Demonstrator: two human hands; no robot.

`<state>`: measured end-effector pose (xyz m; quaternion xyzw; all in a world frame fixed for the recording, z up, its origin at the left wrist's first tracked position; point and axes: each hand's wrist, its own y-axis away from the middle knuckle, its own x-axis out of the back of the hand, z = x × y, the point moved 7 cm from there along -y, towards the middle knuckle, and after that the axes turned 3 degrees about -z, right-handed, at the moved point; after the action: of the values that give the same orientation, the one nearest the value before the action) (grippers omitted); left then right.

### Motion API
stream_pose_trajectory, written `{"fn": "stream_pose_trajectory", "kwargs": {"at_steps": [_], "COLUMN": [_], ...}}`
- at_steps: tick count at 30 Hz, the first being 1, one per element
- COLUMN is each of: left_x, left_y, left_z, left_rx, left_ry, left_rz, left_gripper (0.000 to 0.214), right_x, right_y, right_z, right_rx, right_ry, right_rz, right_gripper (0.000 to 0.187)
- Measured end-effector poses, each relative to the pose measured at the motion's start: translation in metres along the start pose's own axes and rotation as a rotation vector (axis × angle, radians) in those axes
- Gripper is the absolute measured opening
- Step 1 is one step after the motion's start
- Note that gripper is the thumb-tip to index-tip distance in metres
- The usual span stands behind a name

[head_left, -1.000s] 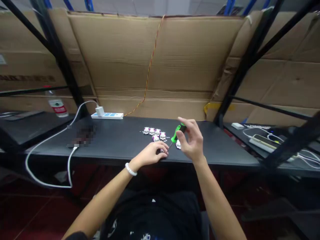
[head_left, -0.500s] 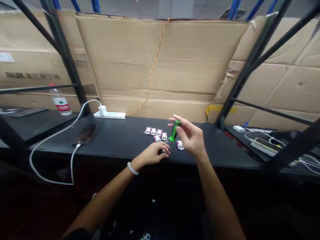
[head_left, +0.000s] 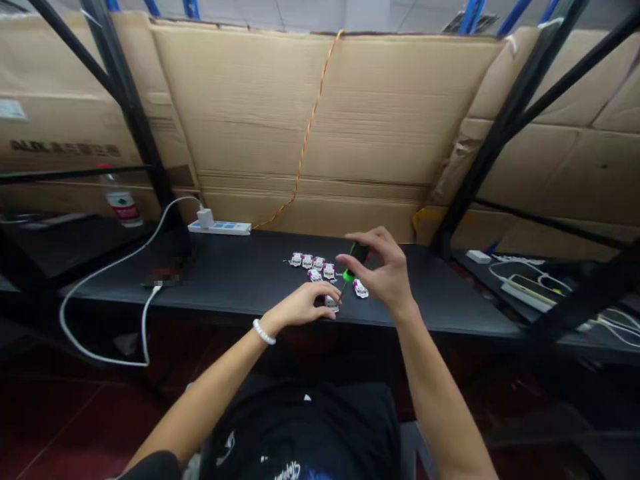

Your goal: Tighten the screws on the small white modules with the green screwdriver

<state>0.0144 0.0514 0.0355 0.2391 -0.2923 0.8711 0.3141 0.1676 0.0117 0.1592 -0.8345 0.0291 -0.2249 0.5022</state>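
My right hand [head_left: 383, 270] is closed round the top of a small screwdriver with a green and black handle [head_left: 353, 261], held nearly upright with its tip down. The tip meets a small white and purple part [head_left: 331, 302] that my left hand [head_left: 305, 304] pinches against the black table [head_left: 240, 280]. Several more white and purple parts [head_left: 313, 263] lie in a loose row just behind my hands, and one single part [head_left: 361, 289] lies under my right hand.
A white power strip [head_left: 220, 228] with a charger and a long white cable [head_left: 105, 267] lies at the back left. A water bottle [head_left: 119, 200] stands further left. Cardboard sheets [head_left: 320, 127] wall the back. Black rack posts flank the table. Devices and cables [head_left: 525, 283] lie at the right.
My right hand has turned the screwdriver, its fingers shifting over the handle top. The left hand stays on the part. The view has shifted slightly.
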Motion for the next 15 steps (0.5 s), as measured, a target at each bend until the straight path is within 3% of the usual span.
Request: {"fn": "stream_pose_trajectory", "kwargs": {"at_steps": [2,6,12,15], "left_x": [0.0,-0.001,0.0,0.0], "left_y": [0.0,0.0,0.0,0.0], "left_z": [0.0,0.0,-0.001,0.0], "left_rx": [0.007,0.015,0.024,0.037], "left_ry": [-0.011,-0.009,0.007,0.012], "left_rz": [0.004,0.002,0.014,0.021], "left_gripper": [0.02,0.022,0.019,0.021], "right_x": [-0.002,-0.012,-0.004,-0.012], "right_y": [0.0,0.004,0.001,0.003], "right_z": [-0.002,0.005,0.002,0.001], "right_rx": [0.017,-0.056,0.007,-0.005], "right_ry": [-0.009,-0.266,-0.026,-0.175], "right_rz": [-0.028,-0.181,-0.041,-0.138], "right_gripper": [0.037,0.05,0.034,0.046]}}
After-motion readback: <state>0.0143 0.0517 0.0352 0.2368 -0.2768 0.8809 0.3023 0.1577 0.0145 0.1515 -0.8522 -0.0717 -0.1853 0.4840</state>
